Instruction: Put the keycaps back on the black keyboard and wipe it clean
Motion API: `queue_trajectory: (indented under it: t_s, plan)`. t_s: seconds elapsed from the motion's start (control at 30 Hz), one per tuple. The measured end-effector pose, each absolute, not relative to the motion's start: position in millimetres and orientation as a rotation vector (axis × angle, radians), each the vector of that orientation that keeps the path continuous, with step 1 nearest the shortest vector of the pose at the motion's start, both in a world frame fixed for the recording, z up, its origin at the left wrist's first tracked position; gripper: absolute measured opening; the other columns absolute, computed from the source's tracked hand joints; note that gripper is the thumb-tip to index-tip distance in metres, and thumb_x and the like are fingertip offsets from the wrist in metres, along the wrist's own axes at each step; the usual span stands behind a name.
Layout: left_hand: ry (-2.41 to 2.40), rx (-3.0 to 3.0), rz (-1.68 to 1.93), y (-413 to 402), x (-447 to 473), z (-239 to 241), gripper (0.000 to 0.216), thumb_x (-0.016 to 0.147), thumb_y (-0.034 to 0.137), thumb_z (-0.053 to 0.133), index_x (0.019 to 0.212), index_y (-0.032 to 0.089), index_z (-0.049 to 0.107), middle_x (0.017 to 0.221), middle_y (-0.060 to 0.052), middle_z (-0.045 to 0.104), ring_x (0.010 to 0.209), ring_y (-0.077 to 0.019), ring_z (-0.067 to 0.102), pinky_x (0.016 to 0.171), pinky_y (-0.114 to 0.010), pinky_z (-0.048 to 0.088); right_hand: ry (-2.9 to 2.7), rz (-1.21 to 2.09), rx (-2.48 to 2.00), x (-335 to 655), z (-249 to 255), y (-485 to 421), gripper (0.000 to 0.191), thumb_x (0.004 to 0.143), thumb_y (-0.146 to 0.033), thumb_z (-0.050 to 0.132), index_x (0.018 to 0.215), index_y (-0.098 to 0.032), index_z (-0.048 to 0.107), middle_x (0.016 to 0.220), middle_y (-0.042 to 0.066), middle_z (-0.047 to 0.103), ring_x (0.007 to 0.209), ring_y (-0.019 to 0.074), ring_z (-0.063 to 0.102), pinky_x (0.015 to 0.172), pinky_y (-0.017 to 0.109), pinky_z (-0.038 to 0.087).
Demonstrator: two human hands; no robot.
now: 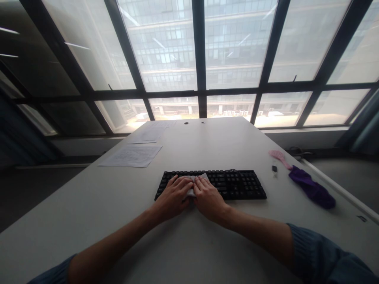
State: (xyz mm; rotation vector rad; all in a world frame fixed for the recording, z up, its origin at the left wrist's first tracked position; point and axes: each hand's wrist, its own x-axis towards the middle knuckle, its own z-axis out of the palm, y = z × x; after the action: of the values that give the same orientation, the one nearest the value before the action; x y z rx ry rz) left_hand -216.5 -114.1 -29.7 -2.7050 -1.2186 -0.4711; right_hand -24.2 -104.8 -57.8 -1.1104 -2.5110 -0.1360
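A black keyboard (244, 185) lies flat on the white table in front of me. Over its left half my two hands meet and touch at the fingertips. Between them is a crumpled white tissue (190, 193), partly covered by the fingers, with a corner sticking out above. My left hand (174, 196) has its fingers bent and closed on the left side of the tissue. From the right, my right hand (208, 198) presses its fingers together on the same tissue. The keys under both hands are hidden.
Printed papers (133, 156) lie on the table (118, 221) at the left. Toward the right edge are a pink hairbrush (280, 156), a wristwatch (274, 169) and a purple cloth item (310, 187). Large windows stand beyond the far edge.
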Motion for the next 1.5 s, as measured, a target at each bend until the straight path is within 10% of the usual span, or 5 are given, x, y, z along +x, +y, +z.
queue_trajectory:
  t_s: [0.5,1.5]
  plan:
    - [-1.214,-2.702,-0.438,-113.5,-217.4,-30.7,0.044,0.087,0.021,0.059,0.131,0.025,0.057,0.132,-0.008,0.063,0.135,-0.0283,0.049,0.126,-0.058,0.005,-2.51,-0.176,-1.092,-23.6,-62.4,-104.8,0.051,0.094,-0.019,0.052,0.14,0.003,0.056,0.149,0.026,0.05,0.142,0.0333,0.045,0.12,0.044,0.036]
    - [-1.179,-2.634,-0.5,-112.3,-220.1,-50.5,0.067,0.085,0.014,0.053,0.151,0.012,0.041,0.155,-0.015,0.047,0.145,-0.0276,0.042,0.122,-0.049,0.034,-2.473,-0.2,-1.085,-25.2,-66.3,-104.9,0.056,0.095,-0.02,0.049,0.146,0.004,0.048,0.153,0.026,0.044,0.145,0.0331,0.041,0.119,0.046,0.036]
